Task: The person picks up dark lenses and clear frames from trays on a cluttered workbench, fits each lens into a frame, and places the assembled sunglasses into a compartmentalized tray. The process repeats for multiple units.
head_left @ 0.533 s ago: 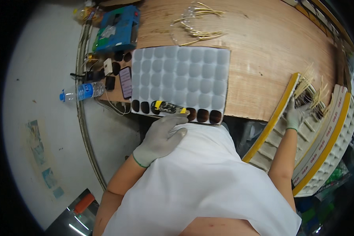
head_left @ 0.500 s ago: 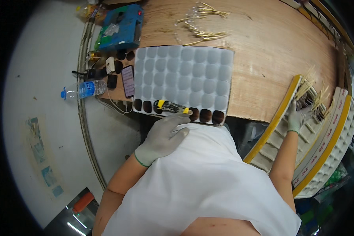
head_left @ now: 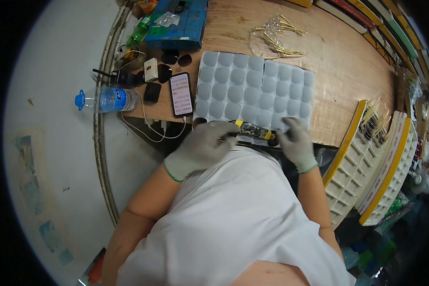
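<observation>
Left hand (head_left: 205,148) and right hand (head_left: 298,145) at the near edge of the grey tray (head_left: 250,90)

The left hand curls at one end of a patterned bar (head_left: 254,130) with yellow bands, which lies along the tray's near side; I can't tell whether its fingers hold anything. The right hand is at the bar's other end, thumb near a dark lens (head_left: 273,141), and I can't make out a grip there either. A phone (head_left: 180,94) lies on the table (head_left: 338,62) just left of the tray, a plastic bottle (head_left: 113,99) farther left, with cream divided trays (head_left: 350,176) off to the right
</observation>
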A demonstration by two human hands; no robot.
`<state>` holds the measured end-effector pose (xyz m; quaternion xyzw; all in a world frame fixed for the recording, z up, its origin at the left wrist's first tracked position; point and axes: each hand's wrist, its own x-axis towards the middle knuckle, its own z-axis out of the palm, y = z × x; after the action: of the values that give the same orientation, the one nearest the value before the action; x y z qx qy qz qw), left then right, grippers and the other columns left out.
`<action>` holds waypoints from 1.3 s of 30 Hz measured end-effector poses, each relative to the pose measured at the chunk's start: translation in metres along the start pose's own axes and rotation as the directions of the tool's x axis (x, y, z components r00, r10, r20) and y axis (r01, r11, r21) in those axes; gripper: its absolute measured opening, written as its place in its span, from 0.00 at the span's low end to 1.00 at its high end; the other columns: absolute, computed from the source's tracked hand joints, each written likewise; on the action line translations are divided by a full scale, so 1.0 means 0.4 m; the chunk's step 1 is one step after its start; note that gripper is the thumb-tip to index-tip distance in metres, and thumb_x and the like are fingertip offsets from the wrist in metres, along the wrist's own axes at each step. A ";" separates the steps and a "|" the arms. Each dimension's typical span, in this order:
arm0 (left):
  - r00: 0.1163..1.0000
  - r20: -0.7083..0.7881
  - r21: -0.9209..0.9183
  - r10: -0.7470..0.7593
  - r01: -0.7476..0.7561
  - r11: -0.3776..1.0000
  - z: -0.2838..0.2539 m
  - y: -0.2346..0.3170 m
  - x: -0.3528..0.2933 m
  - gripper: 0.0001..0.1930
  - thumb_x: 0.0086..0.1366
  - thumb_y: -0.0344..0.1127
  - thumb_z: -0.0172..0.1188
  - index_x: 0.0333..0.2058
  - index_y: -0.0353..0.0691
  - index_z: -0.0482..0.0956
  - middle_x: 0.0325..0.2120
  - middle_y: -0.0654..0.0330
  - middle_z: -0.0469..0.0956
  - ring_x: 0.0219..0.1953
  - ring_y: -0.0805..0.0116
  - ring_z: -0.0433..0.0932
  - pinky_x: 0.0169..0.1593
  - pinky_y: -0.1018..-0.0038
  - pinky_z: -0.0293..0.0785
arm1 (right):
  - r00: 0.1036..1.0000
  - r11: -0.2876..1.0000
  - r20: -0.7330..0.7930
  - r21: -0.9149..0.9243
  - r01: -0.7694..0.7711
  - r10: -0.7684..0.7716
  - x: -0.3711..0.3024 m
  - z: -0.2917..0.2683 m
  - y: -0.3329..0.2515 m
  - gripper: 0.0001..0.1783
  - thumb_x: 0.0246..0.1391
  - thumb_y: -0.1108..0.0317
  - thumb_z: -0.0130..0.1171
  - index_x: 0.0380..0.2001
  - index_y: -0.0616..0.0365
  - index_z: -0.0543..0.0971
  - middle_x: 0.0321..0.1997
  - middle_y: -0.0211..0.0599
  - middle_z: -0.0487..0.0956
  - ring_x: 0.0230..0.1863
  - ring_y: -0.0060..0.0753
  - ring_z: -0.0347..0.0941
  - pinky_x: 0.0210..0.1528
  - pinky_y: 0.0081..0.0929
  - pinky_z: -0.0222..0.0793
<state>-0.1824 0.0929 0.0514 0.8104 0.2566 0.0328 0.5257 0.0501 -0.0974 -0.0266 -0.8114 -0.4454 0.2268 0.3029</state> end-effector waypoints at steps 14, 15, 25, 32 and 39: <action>0.965 -0.261 0.005 -0.032 0.034 0.999 -0.355 -0.211 -0.160 0.12 0.67 0.28 0.60 0.48 0.32 0.82 0.36 0.58 0.81 0.36 0.75 0.79 0.40 0.77 0.75 | 0.977 0.811 0.211 -0.574 0.111 0.016 0.027 0.191 -0.143 0.12 0.50 0.68 0.62 0.40 0.56 0.80 0.41 0.43 0.79 0.43 0.50 0.79 0.45 0.44 0.75; 0.933 -0.359 0.012 0.026 -0.023 1.000 -0.333 -0.237 -0.157 0.13 0.66 0.28 0.60 0.48 0.29 0.81 0.36 0.55 0.83 0.37 0.72 0.81 0.42 0.74 0.76 | 0.982 0.825 0.190 -0.556 0.099 0.011 0.038 0.189 -0.148 0.14 0.50 0.67 0.64 0.41 0.57 0.80 0.41 0.45 0.79 0.43 0.52 0.78 0.46 0.45 0.74; 0.926 -0.321 -0.092 -0.200 0.179 0.979 -0.268 -0.335 -0.278 0.12 0.66 0.28 0.61 0.47 0.28 0.81 0.37 0.55 0.84 0.39 0.72 0.82 0.45 0.76 0.77 | 0.944 0.774 0.321 -0.578 0.258 -0.075 0.145 0.144 -0.094 0.14 0.52 0.61 0.65 0.38 0.55 0.78 0.37 0.42 0.79 0.42 0.50 0.79 0.46 0.45 0.75; 0.931 -0.301 -0.056 -0.207 0.200 0.978 -0.231 -0.279 -0.171 0.14 0.70 0.30 0.59 0.50 0.28 0.79 0.41 0.58 0.83 0.42 0.73 0.79 0.49 0.76 0.74 | 0.969 0.869 0.214 -0.447 0.212 -0.126 0.124 0.110 -0.101 0.17 0.51 0.64 0.67 0.42 0.58 0.79 0.42 0.45 0.78 0.42 0.54 0.78 0.46 0.47 0.74; 0.961 -0.206 -0.140 -0.182 0.155 0.978 -0.148 -0.165 0.044 0.15 0.70 0.33 0.60 0.51 0.31 0.79 0.42 0.58 0.82 0.44 0.70 0.80 0.52 0.73 0.75 | 0.988 0.995 -0.155 -0.101 -0.011 -0.004 -0.027 0.004 -0.026 0.17 0.52 0.68 0.68 0.44 0.62 0.81 0.43 0.49 0.81 0.41 0.55 0.78 0.45 0.44 0.74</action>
<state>-0.2113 0.1711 0.0165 0.7433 0.3783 0.0920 0.5439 0.0374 -0.1018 -0.0194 -0.8418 -0.4300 0.1405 0.2946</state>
